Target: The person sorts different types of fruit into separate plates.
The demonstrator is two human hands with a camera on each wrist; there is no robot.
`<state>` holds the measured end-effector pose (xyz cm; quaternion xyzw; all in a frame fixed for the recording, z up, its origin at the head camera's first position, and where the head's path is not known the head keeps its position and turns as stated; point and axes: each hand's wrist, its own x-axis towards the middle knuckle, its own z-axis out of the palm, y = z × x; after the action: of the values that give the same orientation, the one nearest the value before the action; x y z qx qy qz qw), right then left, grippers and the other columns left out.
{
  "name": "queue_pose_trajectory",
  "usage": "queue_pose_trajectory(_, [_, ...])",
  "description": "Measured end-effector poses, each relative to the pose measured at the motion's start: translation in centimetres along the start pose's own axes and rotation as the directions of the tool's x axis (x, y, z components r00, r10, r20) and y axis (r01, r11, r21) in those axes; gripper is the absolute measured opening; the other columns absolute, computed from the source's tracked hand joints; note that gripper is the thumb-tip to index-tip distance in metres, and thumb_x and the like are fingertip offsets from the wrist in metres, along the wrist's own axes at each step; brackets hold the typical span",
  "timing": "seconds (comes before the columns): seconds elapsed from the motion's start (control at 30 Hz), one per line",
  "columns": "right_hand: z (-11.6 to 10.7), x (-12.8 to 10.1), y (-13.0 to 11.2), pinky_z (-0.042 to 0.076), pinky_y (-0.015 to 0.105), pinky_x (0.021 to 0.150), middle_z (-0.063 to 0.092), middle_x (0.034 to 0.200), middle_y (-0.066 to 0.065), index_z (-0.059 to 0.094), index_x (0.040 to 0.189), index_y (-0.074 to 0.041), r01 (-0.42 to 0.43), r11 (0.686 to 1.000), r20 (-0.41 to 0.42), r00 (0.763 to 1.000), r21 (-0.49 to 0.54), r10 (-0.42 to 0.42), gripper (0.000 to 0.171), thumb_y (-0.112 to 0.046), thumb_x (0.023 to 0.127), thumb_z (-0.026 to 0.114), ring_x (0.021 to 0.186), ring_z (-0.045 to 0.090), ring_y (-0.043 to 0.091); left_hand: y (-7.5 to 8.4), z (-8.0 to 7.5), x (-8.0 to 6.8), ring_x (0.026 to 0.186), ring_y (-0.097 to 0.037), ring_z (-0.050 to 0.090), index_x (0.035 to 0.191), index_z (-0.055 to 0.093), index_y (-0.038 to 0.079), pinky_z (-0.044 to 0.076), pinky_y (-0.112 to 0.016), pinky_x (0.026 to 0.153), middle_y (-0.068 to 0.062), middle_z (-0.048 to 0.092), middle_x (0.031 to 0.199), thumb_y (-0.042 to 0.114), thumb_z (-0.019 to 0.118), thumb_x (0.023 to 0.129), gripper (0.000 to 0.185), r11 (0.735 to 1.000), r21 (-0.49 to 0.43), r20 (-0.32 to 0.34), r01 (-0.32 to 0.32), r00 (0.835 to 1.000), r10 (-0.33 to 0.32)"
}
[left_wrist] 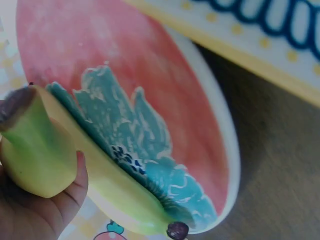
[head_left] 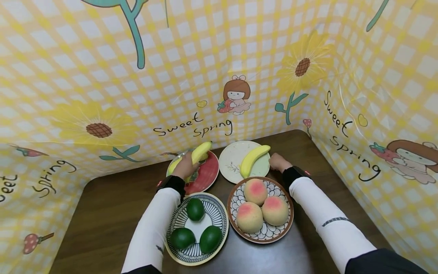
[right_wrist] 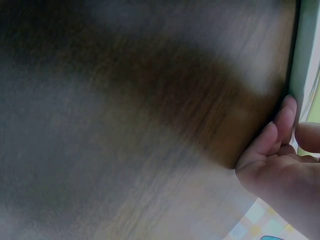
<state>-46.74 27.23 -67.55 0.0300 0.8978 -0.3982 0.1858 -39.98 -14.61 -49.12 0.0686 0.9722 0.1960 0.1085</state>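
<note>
My left hand (head_left: 186,166) grips a banana (left_wrist: 42,150) over the red plate (head_left: 211,171) at the back left. Beneath it, a second banana (left_wrist: 117,192) lies on that plate across its blue-green flower pattern. At the back right, a pale plate (head_left: 228,164) carries another banana (head_left: 252,160). My right hand (head_left: 280,163) pinches this plate's right rim. In the right wrist view, its fingers (right_wrist: 265,142) sit against the plate's edge (right_wrist: 305,60), with the thumb on the other side.
Nearer me, a blue-patterned plate (head_left: 224,224) bears three dark green fruits (head_left: 195,209). To its right, a brown-rimmed plate (head_left: 232,213) has three peaches (head_left: 249,217). The wooden table (head_left: 113,213) meets a yellow checked cloth (head_left: 184,87) behind and at the sides.
</note>
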Motion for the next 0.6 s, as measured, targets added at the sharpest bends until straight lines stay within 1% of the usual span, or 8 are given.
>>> queue_pose_trajectory(0.07, [-0.4, -1.3, -0.9, 0.039, 0.031, 0.055, 0.048, 0.056, 0.001, 0.052, 0.064, -0.008, -0.036, 0.999, -0.008, 0.999, -0.022, 0.036, 0.041, -0.009, 0.101, 0.036, 0.054, 0.046, 0.019, 0.3, 0.2, 0.1, 0.124, -0.044, 0.058, 0.156, 0.023, -0.007, 0.047, -0.054, 0.104, -0.033, 0.049, 0.144, 0.025, 0.056, 0.104, 0.070, 1.000, -0.031, -0.009, -0.007, 1.000, 0.007])
queue_pose_trajectory(0.17, [-0.5, -1.7, -1.0, 0.041, 0.031, 0.055, 0.048, 0.058, 0.002, 0.051, 0.066, -0.007, -0.045, 0.998, -0.017, 0.999, -0.042, 0.044, 0.040, -0.009, 0.102, 0.035, 0.055, 0.047, 0.019, 0.9, 0.7, 0.3, 0.119, -0.040, 0.060, 0.156, 0.026, -0.003, 0.047, -0.053, 0.101, -0.029, 0.055, 0.138, 0.025, 0.056, 0.104, 0.066, 0.997, -0.079, -0.022, -0.006, 1.000, 0.005])
queue_pose_trajectory(0.23, [-0.4, -1.2, -0.2, 0.042, 0.031, 0.056, 0.049, 0.061, 0.003, 0.053, 0.067, -0.006, -0.032, 0.998, -0.020, 0.999, -0.045, 0.031, 0.039, -0.010, 0.102, 0.036, 0.056, 0.049, 0.019, 1.6, 0.9, 0.3, 0.118, -0.039, 0.060, 0.156, 0.026, -0.002, 0.047, -0.052, 0.102, -0.027, 0.056, 0.136, 0.025, 0.057, 0.104, 0.066, 0.993, -0.117, -0.025, -0.006, 1.000, 0.003])
queue_pose_trajectory(0.27, [-0.3, -0.7, 0.5, 0.041, 0.031, 0.054, 0.048, 0.059, 0.005, 0.051, 0.066, -0.006, -0.001, 0.999, -0.020, 1.000, -0.039, 0.000, 0.038, -0.009, 0.101, 0.036, 0.054, 0.048, 0.020, 2.0, 1.1, 0.4, 0.118, -0.038, 0.060, 0.155, 0.027, -0.003, 0.047, -0.052, 0.102, -0.027, 0.056, 0.136, 0.024, 0.057, 0.104, 0.066, 0.991, -0.132, -0.026, -0.009, 1.000, 0.006])
queue_pose_trajectory(0.37, [-0.2, 0.5, 2.3, 0.044, 0.035, 0.057, 0.053, 0.064, 0.010, 0.055, 0.071, -0.002, 0.017, 0.999, -0.012, 1.000, -0.035, -0.017, 0.038, -0.015, 0.103, 0.037, 0.057, 0.051, 0.023, 3.6, 1.6, 0.6, 0.119, -0.037, 0.058, 0.154, 0.026, -0.005, 0.046, -0.051, 0.104, -0.027, 0.054, 0.137, 0.023, 0.057, 0.104, 0.066, 0.984, -0.176, -0.022, -0.035, 0.999, 0.032])
queue_pose_trajectory(0.43, [0.0, 1.4, 3.4, 0.044, 0.036, 0.057, 0.054, 0.066, 0.013, 0.055, 0.073, -0.001, 0.038, 0.998, -0.011, 0.999, -0.047, -0.039, 0.039, -0.015, 0.103, 0.036, 0.058, 0.051, 0.025, 4.7, 1.9, 0.8, 0.120, -0.038, 0.057, 0.154, 0.026, -0.007, 0.045, -0.051, 0.104, -0.028, 0.054, 0.137, 0.022, 0.056, 0.104, 0.066, 0.979, -0.193, -0.018, -0.062, 0.998, 0.060])
queue_pose_trajectory(0.5, [0.1, 2.1, 3.9, 0.044, 0.036, 0.057, 0.054, 0.066, 0.013, 0.054, 0.072, -0.003, 0.031, 0.998, -0.016, 0.999, -0.054, -0.032, 0.040, -0.015, 0.103, 0.034, 0.058, 0.051, 0.026, 5.7, 2.2, 1.0, 0.120, -0.038, 0.057, 0.156, 0.024, -0.006, 0.045, -0.051, 0.102, -0.028, 0.053, 0.138, 0.021, 0.056, 0.104, 0.067, 0.975, -0.204, -0.007, -0.084, 0.996, 0.084])
queue_pose_trajectory(0.6, [0.3, 2.5, 4.2, 0.043, 0.035, 0.055, 0.051, 0.062, 0.010, 0.051, 0.068, -0.006, 0.047, 0.998, -0.030, 0.998, -0.042, -0.048, 0.040, -0.015, 0.102, 0.033, 0.055, 0.050, 0.025, 7.2, 2.9, 1.4, 0.119, -0.038, 0.058, 0.159, 0.021, -0.004, 0.046, -0.050, 0.099, -0.028, 0.053, 0.141, 0.020, 0.055, 0.104, 0.069, 0.971, -0.225, 0.027, -0.084, 0.995, 0.092])
